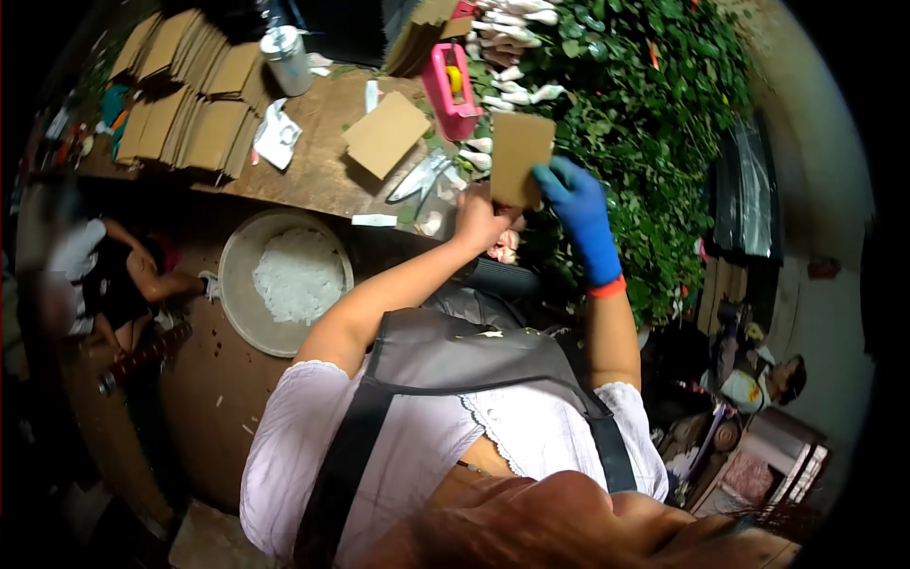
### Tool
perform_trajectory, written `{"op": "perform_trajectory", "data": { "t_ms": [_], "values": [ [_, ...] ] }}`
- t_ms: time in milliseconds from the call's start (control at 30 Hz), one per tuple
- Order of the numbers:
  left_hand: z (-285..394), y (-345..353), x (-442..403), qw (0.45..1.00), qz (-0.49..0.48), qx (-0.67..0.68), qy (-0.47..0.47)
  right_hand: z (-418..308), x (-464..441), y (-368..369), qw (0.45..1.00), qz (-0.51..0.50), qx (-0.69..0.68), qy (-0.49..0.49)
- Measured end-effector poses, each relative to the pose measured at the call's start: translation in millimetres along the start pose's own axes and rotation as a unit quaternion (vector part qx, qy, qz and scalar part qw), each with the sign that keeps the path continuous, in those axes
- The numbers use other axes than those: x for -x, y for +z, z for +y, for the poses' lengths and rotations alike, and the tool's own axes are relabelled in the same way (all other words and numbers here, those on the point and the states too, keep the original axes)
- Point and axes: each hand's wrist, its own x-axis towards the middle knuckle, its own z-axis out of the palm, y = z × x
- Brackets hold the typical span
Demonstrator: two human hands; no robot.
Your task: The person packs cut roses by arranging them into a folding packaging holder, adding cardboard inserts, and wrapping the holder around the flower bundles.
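Observation:
A brown cardboard piece (521, 152) stands raised at the table's front edge, between my two hands. My bare left hand (482, 220) is closed at its lower left corner. At its lower right edge, my right hand (571, 190), in a blue glove, pinches the card. Pale pink flower heads (505, 248) show just below the card, near my left hand; their stems are hidden. Left of my hands lie scissors (422, 177) and another cardboard piece (387, 135). A pink tape dispenser (455, 93) with yellow tape stands behind them.
Leafy green stems (645, 123) fill the right side, with white-wrapped buds (512, 52) beside them. Stacked cardboard (190, 90) and a lidded jar (286, 59) stand at the back left. A tub (232, 294) holds white scraps. Another person (114, 270) sits at left.

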Motion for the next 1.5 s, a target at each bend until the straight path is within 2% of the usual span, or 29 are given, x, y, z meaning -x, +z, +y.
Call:
{"op": "perform_trajectory", "data": {
  "t_ms": [33, 67, 133, 167, 200, 267, 300, 333, 400, 433, 533, 567, 600, 667, 700, 800, 833, 900, 967, 1000, 1067, 1100, 1133, 1200, 1233, 1267, 1367, 1500],
  "values": [
    [-37.8, 18.7, -4.0, 0.983, 0.082, -0.153, 0.065, 23.9, 17.9, -17.3, 0.998, -0.028, 0.002, 0.063],
    [-31.7, 21.6, 0.3, 0.978, 0.155, -0.120, 0.068, 46.6, 35.8, -27.3, 0.990, -0.056, 0.001, 0.126],
    [-33.3, 19.9, 2.5, 0.982, 0.128, -0.116, 0.070, 58.0, 67.5, -32.3, 0.966, -0.080, -0.008, 0.248],
    [-32.4, 21.3, 4.2, 0.981, 0.146, -0.106, 0.070, 60.5, 76.0, -29.2, 0.948, -0.096, -0.040, 0.302],
    [-31.1, 15.8, 5.9, 0.986, 0.123, -0.089, 0.069, 62.5, 83.1, -23.7, 0.925, -0.084, -0.101, 0.358],
    [-37.2, 5.7, 6.8, 0.993, 0.108, 0.005, 0.053, 67.5, 80.7, -17.6, 0.929, -0.094, -0.065, 0.353],
    [-31.5, -5.9, 11.5, 0.990, 0.129, 0.002, 0.062, 66.3, 78.5, -13.6, 0.928, -0.096, -0.064, 0.354],
    [-39.7, -10.0, 8.3, 0.978, 0.171, 0.092, 0.076, 62.6, 75.2, -9.4, 0.928, -0.100, -0.063, 0.354],
    [-42.3, -30.6, 10.7, 0.973, 0.190, 0.015, 0.128, 64.5, 71.9, -4.7, 0.929, -0.101, -0.056, 0.351],
    [-19.9, -40.3, 16.0, 0.980, 0.156, 0.040, 0.114, 69.0, 71.2, -2.5, 0.931, -0.099, -0.049, 0.347],
    [25.3, -50.2, 15.0, 0.976, -0.070, -0.063, 0.197, 88.7, 73.6, 2.2, 0.943, -0.093, -0.014, 0.318],
    [32.8, -45.0, 10.2, 0.955, -0.143, -0.095, 0.242, 94.5, 74.8, 2.6, 0.948, -0.090, 0.000, 0.305],
    [33.4, -34.7, 1.7, 0.908, -0.172, -0.197, 0.326, 90.0, 74.8, 3.1, 0.949, -0.087, 0.002, 0.302],
    [44.2, -21.6, -5.7, 0.860, -0.251, -0.358, 0.262, 74.1, 73.5, 3.9, 0.952, -0.080, 0.006, 0.295],
    [51.6, -18.6, -8.6, 0.857, -0.271, -0.374, 0.231, 75.2, 73.3, 1.3, 0.958, -0.084, 0.156, 0.224],
    [70.7, -14.0, -15.1, 0.840, -0.321, -0.411, 0.150, 37.4, 82.6, -14.4, 0.916, -0.102, 0.364, 0.131],
    [73.5, -13.2, -16.5, 0.836, -0.330, -0.418, 0.134, 34.3, 93.7, -22.4, 0.939, -0.101, 0.312, 0.101],
    [70.3, -9.9, -19.6, 0.837, -0.330, -0.420, 0.117, 31.6, 118.0, -43.8, 0.943, -0.245, 0.089, 0.208],
    [68.8, -8.4, -23.8, 0.834, -0.336, -0.426, 0.104, 51.6, 135.9, -50.2, 0.841, -0.372, -0.003, 0.392],
    [68.5, -7.0, -24.7, 0.831, -0.341, -0.428, 0.100, 75.0, 143.2, -45.0, 0.829, -0.416, 0.143, 0.346],
    [65.2, -6.1, -24.7, 0.836, -0.334, -0.424, 0.103, 130.9, 179.9, -16.4, 0.815, -0.312, 0.367, 0.322],
    [64.6, -5.9, -24.6, 0.838, -0.330, -0.422, 0.105, 167.7, 204.6, -5.7, 0.876, -0.262, 0.347, 0.210],
    [66.1, -6.2, -25.6, 0.842, -0.327, -0.418, 0.103, 168.1, 206.6, -3.2, 0.920, -0.207, 0.321, 0.092],
    [66.4, -9.2, -22.3, 0.846, -0.326, -0.410, 0.096, 147.1, 190.9, -16.0, 0.940, -0.256, 0.200, 0.106],
    [61.3, -9.4, -20.6, 0.852, -0.305, -0.403, 0.136, 118.1, 179.3, -26.7, 0.977, -0.182, 0.109, -0.011],
    [58.2, -6.7, -20.3, 0.851, -0.295, -0.412, 0.139, 93.9, 170.0, -35.2, 0.986, -0.102, 0.016, -0.127],
    [47.1, -0.6, -26.8, 0.848, -0.275, -0.425, 0.154, 35.2, 127.8, -31.3, 0.959, 0.034, 0.188, -0.209],
    [37.6, -2.8, -35.2, 0.865, -0.264, -0.380, 0.192, 49.5, 90.5, -20.9, 0.945, 0.009, 0.279, -0.171]
  ]
}}
